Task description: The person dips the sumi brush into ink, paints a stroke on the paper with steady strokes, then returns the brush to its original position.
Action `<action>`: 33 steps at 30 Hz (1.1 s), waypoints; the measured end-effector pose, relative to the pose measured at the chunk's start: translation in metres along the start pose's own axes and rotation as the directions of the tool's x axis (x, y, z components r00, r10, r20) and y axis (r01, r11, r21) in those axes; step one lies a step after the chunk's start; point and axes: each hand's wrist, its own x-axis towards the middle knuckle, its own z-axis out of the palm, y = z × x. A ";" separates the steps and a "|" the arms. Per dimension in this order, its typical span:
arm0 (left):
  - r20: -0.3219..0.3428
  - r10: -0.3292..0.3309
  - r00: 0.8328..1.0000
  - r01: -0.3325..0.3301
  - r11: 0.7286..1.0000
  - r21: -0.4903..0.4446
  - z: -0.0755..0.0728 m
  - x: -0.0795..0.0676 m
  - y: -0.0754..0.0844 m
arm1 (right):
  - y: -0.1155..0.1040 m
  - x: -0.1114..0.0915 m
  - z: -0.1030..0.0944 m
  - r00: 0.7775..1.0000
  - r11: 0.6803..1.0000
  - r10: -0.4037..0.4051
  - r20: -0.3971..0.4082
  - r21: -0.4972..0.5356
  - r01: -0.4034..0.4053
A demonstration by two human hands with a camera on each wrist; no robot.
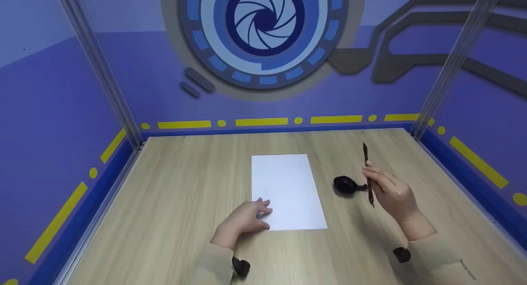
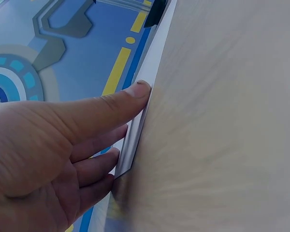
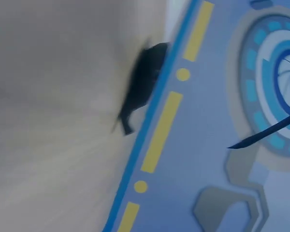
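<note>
A white sheet of paper [image 1: 288,186] lies on the wooden table. My left hand [image 1: 245,218] rests on its lower left corner, fingers loosely bent and spread. In the left wrist view the thumb of that hand [image 2: 48,140] touches the paper's near edge. My right hand [image 1: 395,194] pinches a dark writing brush [image 1: 369,190] above the table, its pointed tip up and away and its small-looped end down. Only the brush's tip end [image 3: 263,134] shows in the right wrist view. Just left of that hand stands a small black round dish [image 1: 344,186] with a short handle.
Blue printed walls [image 1: 136,79] with yellow dashes enclose the table [image 1: 177,186] at the back and both sides. Metal posts [image 1: 96,66] rise at the back corners. Black wrist straps [image 1: 241,267] sit on both sleeves.
</note>
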 end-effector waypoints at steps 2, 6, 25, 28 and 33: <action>-0.001 0.000 1.000 0.000 1.000 0.009 0.000 0.000 0.000 | -0.001 0.009 0.000 0.994 0.994 0.096 -0.052 0.057 -0.093; -0.002 -0.016 1.000 0.016 1.000 0.012 0.001 0.001 0.001 | -0.002 0.027 -0.003 0.916 0.921 0.384 -0.120 0.129 -0.369; 0.007 -0.019 1.000 0.019 1.000 -0.011 -0.001 -0.001 0.000 | 0.026 0.006 0.006 0.019 0.108 0.990 -0.139 0.675 -0.730; 0.005 -0.011 1.000 0.011 1.000 -0.011 -0.001 -0.001 0.000 | 0.027 -0.005 0.007 -0.074 0.022 0.991 -0.110 0.689 -0.724; 0.006 -0.010 1.000 0.010 1.000 -0.024 -0.001 0.000 0.000 | 0.031 -0.020 0.010 -0.174 -0.078 0.982 -0.079 0.667 -0.741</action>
